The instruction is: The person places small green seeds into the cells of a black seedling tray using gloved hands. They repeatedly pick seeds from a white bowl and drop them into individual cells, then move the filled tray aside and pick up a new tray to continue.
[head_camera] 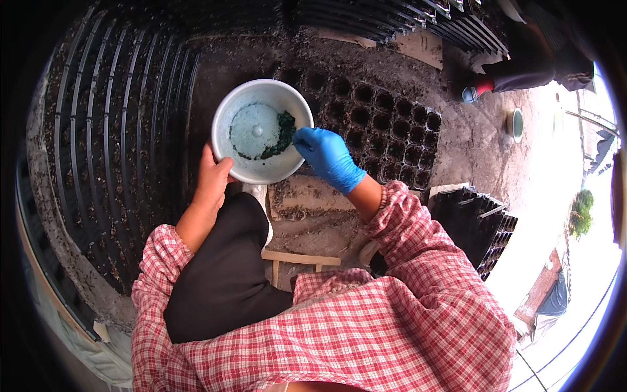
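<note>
A pale round bowl point(252, 128) is held up over my knee by my left hand point(211, 179), whose bare fingers grip its near left rim. Dark green, seed-like grains point(281, 139) lie along the right and lower part of its bottom. My right hand point(329, 157), in a blue disposable glove, is at the bowl's right rim with its fingertips bunched together; whether grains are between them cannot be seen. Beyond and to the right, a black seedling tray point(381, 121) with soil in its cells lies on the ground, partly covered by the bowl and glove.
Stacked black trays point(115, 122) stand at the left, with more at the top. Another stack of trays point(470, 228) is at the right, near a wooden stool point(301, 257). A co-worker's leg and shoe point(470, 94) show at upper right, near a small bucket point(515, 125).
</note>
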### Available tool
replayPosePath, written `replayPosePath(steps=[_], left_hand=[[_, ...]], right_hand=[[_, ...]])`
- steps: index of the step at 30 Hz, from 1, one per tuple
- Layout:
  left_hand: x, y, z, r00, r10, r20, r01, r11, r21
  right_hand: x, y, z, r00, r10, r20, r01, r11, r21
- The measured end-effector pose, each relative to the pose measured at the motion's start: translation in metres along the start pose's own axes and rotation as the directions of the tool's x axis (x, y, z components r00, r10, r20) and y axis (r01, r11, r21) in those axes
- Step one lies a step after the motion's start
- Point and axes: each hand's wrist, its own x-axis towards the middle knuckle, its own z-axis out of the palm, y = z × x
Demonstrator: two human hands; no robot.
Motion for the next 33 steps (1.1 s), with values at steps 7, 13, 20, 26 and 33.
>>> replayPosePath(steps=[7, 13, 20, 26, 33], left_hand=[[0.000, 0.001, 0.004, 1.000, -0.015, -0.019, 0.015, 1.000, 0.005], [0.004, -0.004, 0.003, 1.000, 0.000, -0.013, 0.000, 1.000, 0.031], [0.003, -0.003, 0.004, 0.999, -0.015, -0.032, 0.015, 1.000, -0.001], [0.000, 0.001, 0.006, 0.999, -0.017, -0.028, 0.016, 1.000, -0.015], [0.001, 0.001, 0.006, 1.000, -0.004, 0.000, 0.004, 1.000, 0.026]], right_hand=[[-0.012, 0.116, -0.047, 0.858, 0.333, -0.392, -0.269, 0.940, 0.210], [0.002, 0.158, -0.043, 0.890, 0.206, -0.406, -0.324, 0.913, -0.248], [0.004, 0.145, -0.031, 0.913, 0.090, -0.399, -0.307, 0.794, -0.524], [-0.005, 0.145, -0.036, 0.903, 0.073, -0.423, -0.315, 0.782, -0.538], [0.007, 0.143, -0.036, 0.963, 0.053, -0.263, -0.233, 0.650, -0.723]])
